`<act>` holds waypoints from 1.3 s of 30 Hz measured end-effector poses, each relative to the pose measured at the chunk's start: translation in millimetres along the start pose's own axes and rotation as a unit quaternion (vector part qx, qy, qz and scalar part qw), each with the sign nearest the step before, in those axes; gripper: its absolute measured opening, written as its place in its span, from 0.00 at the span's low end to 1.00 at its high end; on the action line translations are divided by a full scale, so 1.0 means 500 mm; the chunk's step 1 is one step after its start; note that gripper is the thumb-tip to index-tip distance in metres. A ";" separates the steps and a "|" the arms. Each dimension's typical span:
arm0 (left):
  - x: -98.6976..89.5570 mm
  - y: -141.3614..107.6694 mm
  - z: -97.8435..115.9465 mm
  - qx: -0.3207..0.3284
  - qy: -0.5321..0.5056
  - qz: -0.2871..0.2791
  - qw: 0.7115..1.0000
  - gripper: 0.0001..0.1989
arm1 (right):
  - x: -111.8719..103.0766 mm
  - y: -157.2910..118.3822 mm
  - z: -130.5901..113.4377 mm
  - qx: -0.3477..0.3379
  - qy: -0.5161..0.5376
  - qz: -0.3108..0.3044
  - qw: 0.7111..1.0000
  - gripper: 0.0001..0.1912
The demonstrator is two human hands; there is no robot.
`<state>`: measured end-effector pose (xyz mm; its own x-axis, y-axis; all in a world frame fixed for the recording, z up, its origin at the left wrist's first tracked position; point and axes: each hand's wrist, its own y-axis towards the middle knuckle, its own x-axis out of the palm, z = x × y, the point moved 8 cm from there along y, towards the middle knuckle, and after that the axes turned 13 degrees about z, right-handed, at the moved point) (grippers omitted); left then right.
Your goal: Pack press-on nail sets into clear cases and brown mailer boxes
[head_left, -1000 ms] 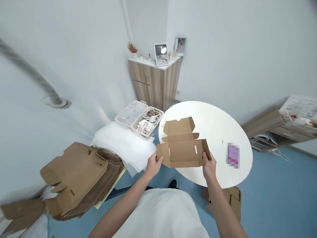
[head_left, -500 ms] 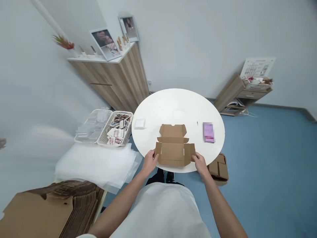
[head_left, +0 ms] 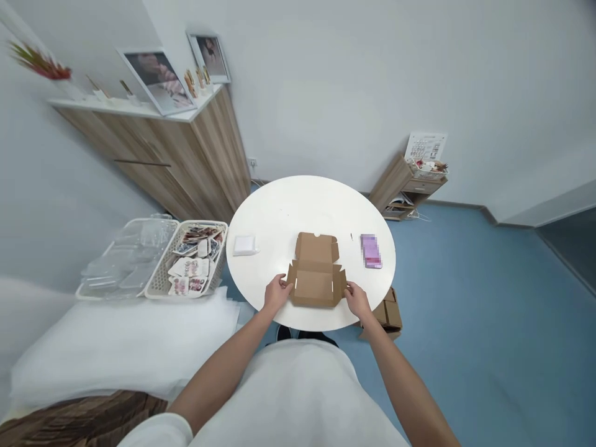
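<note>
An unfolded brown cardboard box lies on the round white table in front of me, its lid panel pointing away. At its left side flap is my left hand, thumb and fingers closed on the flap's edge. My right hand pinches the right side flap the same way. Both side flaps stand partly raised. To the left on the table sits a small white stack. A purple packet, blurred in the picture, lies to the right, with a tiny dark object beside it.
Left of the table, a white basket holds cards and packets, next to clear plastic cases. White sheets and stacked flat cardboard are nearer me. Folded boxes stand on the floor at right, below the table edge.
The side flaps have been folded up more, and both hands have moved inward with them. The lid panel lies at a different angle. My view has shifted.
</note>
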<state>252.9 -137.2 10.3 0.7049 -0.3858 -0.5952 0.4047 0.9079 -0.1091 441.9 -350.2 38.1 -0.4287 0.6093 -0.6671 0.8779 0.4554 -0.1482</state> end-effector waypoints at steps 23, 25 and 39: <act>0.003 -0.053 0.075 0.171 0.176 0.041 0.969 0.31 | -0.005 0.190 0.008 -0.032 -0.028 0.048 0.998 0.31; 0.030 -0.081 0.101 0.235 0.218 -0.024 0.947 0.25 | 0.010 0.236 -0.007 -0.038 -0.025 0.028 0.999 0.31; 0.121 -0.051 0.122 0.255 0.372 -0.095 0.887 0.30 | 0.102 0.323 -0.038 -0.073 -0.155 -0.102 0.980 0.21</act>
<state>320.8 -193.4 25.8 0.0922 -0.1368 -0.9863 0.8199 0.5725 -0.0028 557.8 -233.2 -6.1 -0.4873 0.2798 -0.8272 0.7309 0.6490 -0.2110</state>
